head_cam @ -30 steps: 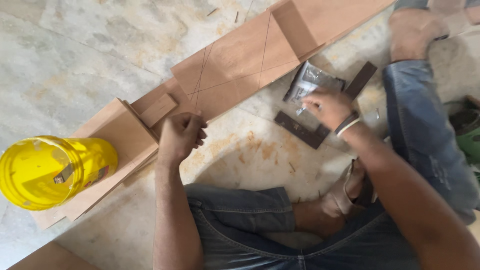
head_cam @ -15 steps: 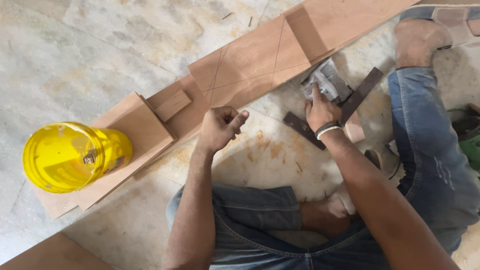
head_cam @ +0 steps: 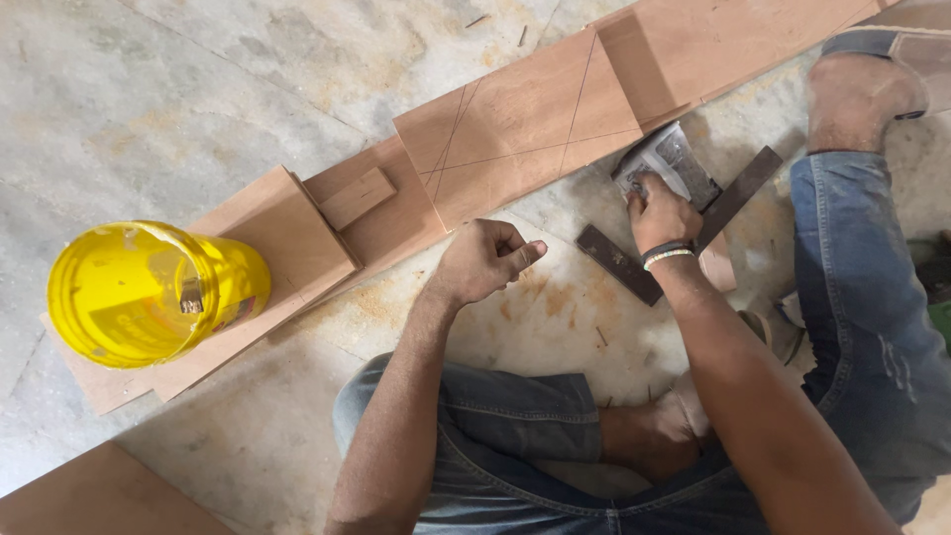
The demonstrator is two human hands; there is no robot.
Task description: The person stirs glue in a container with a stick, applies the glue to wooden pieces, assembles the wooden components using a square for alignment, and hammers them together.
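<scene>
Metal packet [head_cam: 672, 163], silvery and crumpled, lies on the floor just below the long board's [head_cam: 555, 119] lower edge, between that edge and the dark square [head_cam: 693, 223]. Right hand [head_cam: 662, 213] sits on the packet's near end, knuckles up, fingers curled down and pressed onto it; whether they pinch it or merely press is not clear. Wrist carries two bands, one dark, one pale. Right forearm runs from lower right up toward the board. Left hand [head_cam: 482, 260] hovers or rests just below the board's edge, closed in a loose fist, thumb laid along the forefinger; nothing visible in it. Left forearm comes straight up from the lap. The two hands are apart, the left well left of the packet. Count: one packet, one square, one long board with pencil lines crossing it, one small wood block [head_cam: 358, 198] lying on the board's left part, one square panel [head_cam: 282, 233] overlapping the board's left end, one yellow bucket [head_cam: 149, 290] standing on that panel's far left, one more board corner [head_cam: 99, 495] far below the bucket. Packet's long axis runs roughly parallel to the board, lower left to upper right, its open shiny face pointing up-right, away from the hand. Square's two arms form an L under the wrist. Person sits cross-legged in jeans [head_cam: 872, 327] below the board.
</scene>
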